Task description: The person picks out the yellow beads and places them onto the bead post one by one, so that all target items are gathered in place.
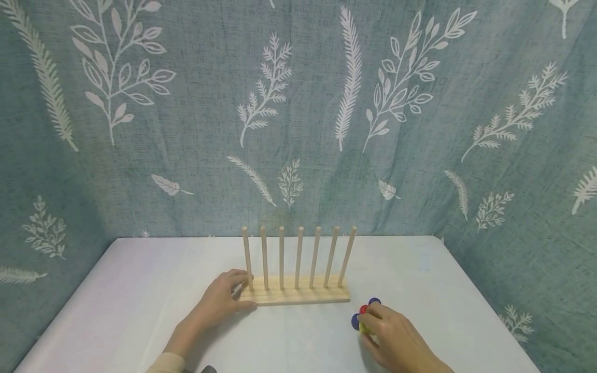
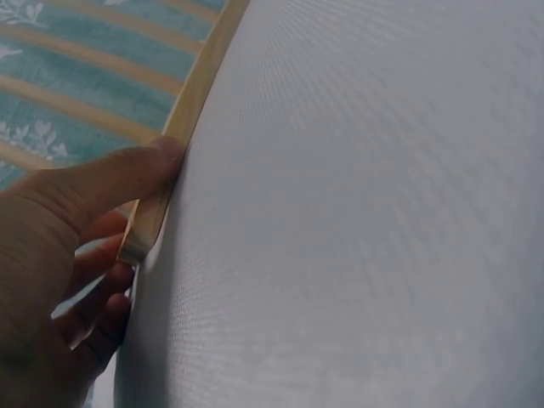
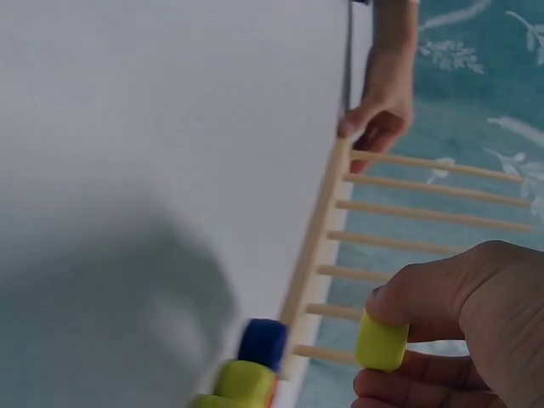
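Observation:
A wooden peg rack (image 1: 298,297) stands on the white table, with several upright pegs along its base. My left hand (image 1: 219,298) grips the left end of that base, thumb on the front edge and fingers behind, as the left wrist view also shows. To the right of the rack, my right hand (image 1: 396,336) pinches a yellow bead (image 3: 382,342) between thumb and fingers. Close by it lie a blue bead (image 1: 355,321), a red bead (image 1: 363,309) and another blue bead (image 1: 374,300). A second yellow bead (image 3: 246,384) sits among them in the right wrist view.
The white tabletop (image 1: 154,269) reaches back to a green-blue curtain (image 1: 298,103) with a white leaf pattern, which also hangs along both sides. A small dark object (image 1: 209,369) shows at the bottom edge, near the left sleeve (image 1: 168,362).

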Action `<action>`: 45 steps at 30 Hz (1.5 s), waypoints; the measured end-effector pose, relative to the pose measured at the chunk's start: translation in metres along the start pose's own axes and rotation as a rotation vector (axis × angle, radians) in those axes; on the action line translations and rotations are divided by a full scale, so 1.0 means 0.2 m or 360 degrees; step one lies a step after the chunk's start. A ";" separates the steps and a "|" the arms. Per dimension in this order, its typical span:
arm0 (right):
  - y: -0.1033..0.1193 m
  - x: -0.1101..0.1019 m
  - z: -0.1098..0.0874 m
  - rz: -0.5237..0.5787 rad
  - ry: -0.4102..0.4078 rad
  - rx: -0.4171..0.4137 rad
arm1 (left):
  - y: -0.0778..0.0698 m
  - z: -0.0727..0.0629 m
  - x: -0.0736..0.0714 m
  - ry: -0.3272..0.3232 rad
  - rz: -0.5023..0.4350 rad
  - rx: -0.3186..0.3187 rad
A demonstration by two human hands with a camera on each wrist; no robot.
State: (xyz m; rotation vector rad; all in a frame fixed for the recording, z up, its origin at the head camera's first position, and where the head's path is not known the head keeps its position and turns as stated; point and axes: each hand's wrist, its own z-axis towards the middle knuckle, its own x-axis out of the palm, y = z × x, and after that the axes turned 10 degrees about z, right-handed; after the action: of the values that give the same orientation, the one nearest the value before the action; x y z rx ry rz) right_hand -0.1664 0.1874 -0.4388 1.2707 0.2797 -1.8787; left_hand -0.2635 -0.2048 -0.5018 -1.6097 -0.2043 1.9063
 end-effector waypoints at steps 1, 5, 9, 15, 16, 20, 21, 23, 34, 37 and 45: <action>0.01 -0.01 0.02 0.0008 -0.0017 -0.0014 | 0.00 0.00 0.00 -0.0001 -0.0001 0.0001; 0.04 -0.07 0.08 0.0044 -0.0042 0.0006 | 0.01 0.01 -0.01 -0.0012 0.0007 0.0017; 0.07 -0.14 0.15 0.0108 -0.0064 0.0016 | 0.01 0.01 -0.01 -0.0006 0.0004 0.0006; 0.08 -0.21 0.24 0.0224 -0.0064 -0.0020 | 0.01 0.00 0.01 0.0018 -0.0016 -0.0030; 0.08 -0.22 0.25 0.0229 -0.0068 -0.0035 | 0.01 -0.01 0.01 0.0018 -0.0015 -0.0029; 0.10 -0.26 0.31 0.0232 -0.0089 -0.0120 | 0.01 -0.02 0.01 -0.0002 -0.0006 -0.0009; 0.11 -0.26 0.33 0.0228 -0.0092 -0.0136 | 0.01 -0.02 0.01 -0.0007 -0.0005 -0.0006; 0.12 -0.27 0.36 0.0230 -0.0087 -0.0159 | 0.01 -0.03 0.00 -0.0010 -0.0007 -0.0003; 0.18 -0.33 0.52 0.0217 -0.0019 -0.0208 | 0.02 -0.04 0.00 -0.0002 -0.0009 -0.0014; 0.21 -0.33 0.58 0.0211 -0.0002 -0.0261 | 0.03 -0.05 0.00 -0.0012 0.0001 -0.0006; 0.30 -0.32 0.76 0.0222 0.0048 -0.0436 | 0.03 -0.06 0.00 -0.0017 0.0001 0.0048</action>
State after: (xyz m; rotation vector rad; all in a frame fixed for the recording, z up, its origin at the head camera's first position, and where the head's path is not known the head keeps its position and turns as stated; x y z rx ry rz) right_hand -0.2138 0.0940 -0.2990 1.1031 0.4375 -1.6412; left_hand -0.2555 -0.2132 -0.5079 -1.5803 -0.1783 1.9097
